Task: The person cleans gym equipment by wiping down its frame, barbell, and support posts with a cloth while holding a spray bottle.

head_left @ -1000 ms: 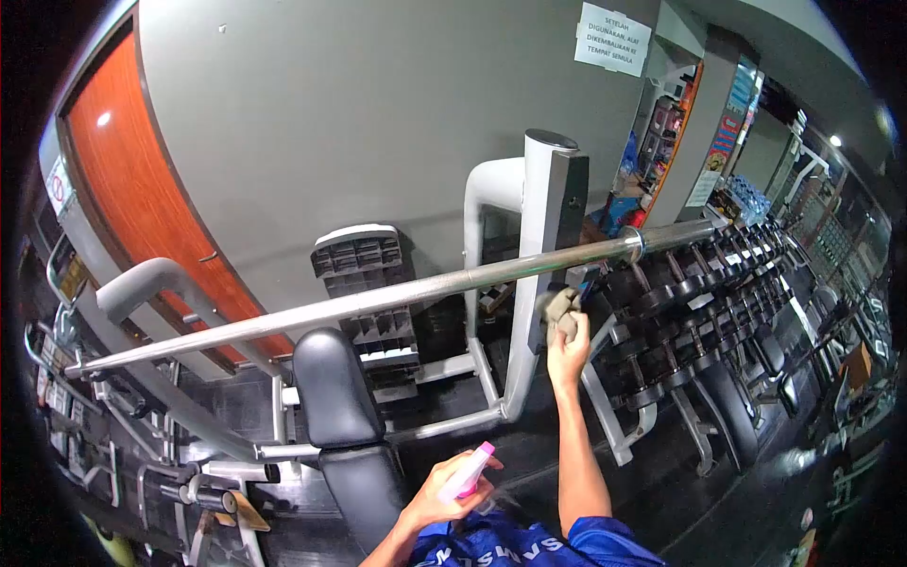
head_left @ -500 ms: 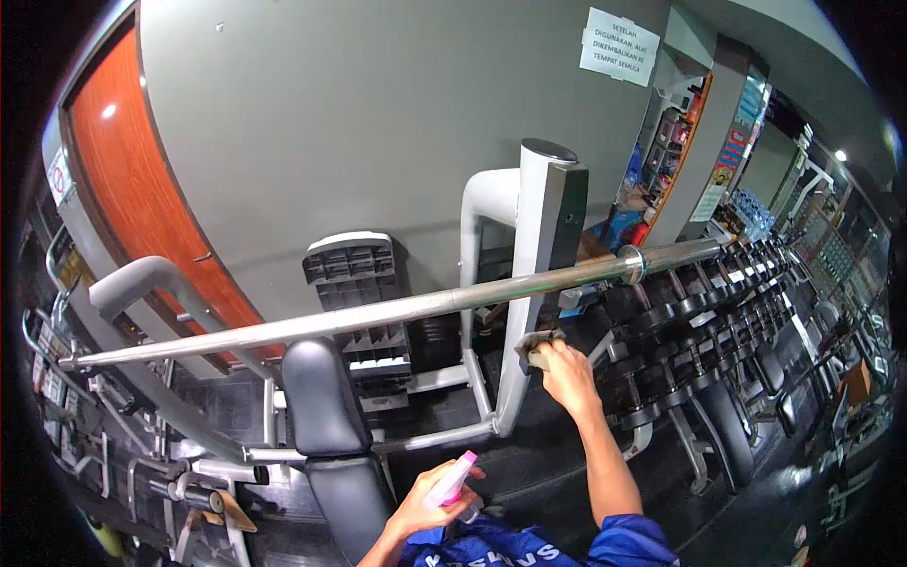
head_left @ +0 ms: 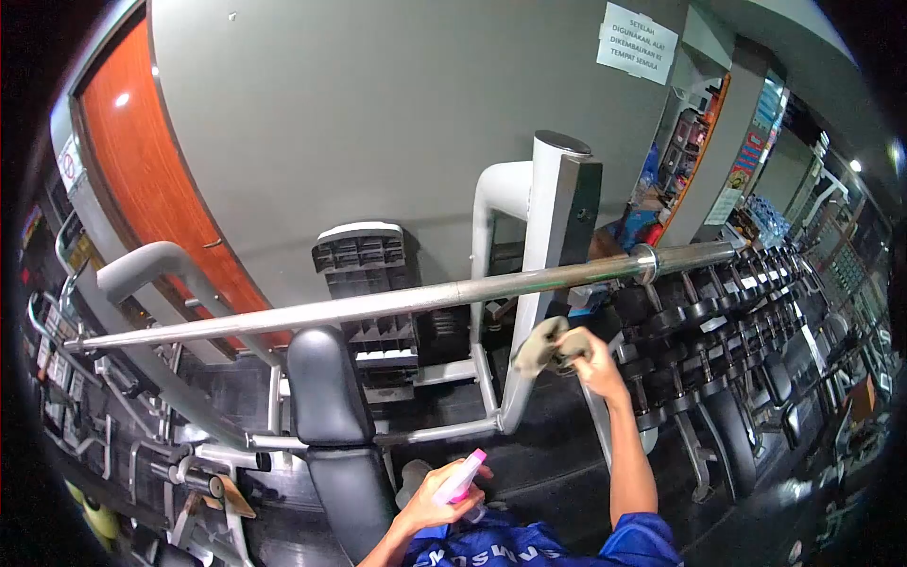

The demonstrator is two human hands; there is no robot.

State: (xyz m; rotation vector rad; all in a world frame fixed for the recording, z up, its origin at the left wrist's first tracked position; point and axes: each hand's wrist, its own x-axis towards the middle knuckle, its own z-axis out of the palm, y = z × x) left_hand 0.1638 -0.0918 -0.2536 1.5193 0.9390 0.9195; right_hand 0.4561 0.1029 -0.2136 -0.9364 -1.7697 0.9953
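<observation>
My left hand [head_left: 442, 499] is wrapped round a spray bottle [head_left: 463, 477] with a pink and white top, low in front of my blue shirt. My right hand [head_left: 597, 367] pinches a crumpled grey-beige cloth [head_left: 543, 348], which hangs beside the lower part of the white and black rack post [head_left: 553, 222]. Above both hands a long metal barbell [head_left: 406, 300] runs across the view, in front of the post. A black padded bench [head_left: 331, 387] stands left of my hands.
Racks of dumbbells [head_left: 699, 312] stand on the right. A black stepped plastic piece [head_left: 364, 260] leans by the grey wall [head_left: 359, 113]. An orange-brown door [head_left: 151, 151] is at the left, with other gym machines [head_left: 189, 482] below it. A paper sign [head_left: 637, 42] hangs upper right.
My right hand has moved down from its first place on the post, then slightly up and right, and the cloth now hangs looser. My left hand still holds the bottle.
</observation>
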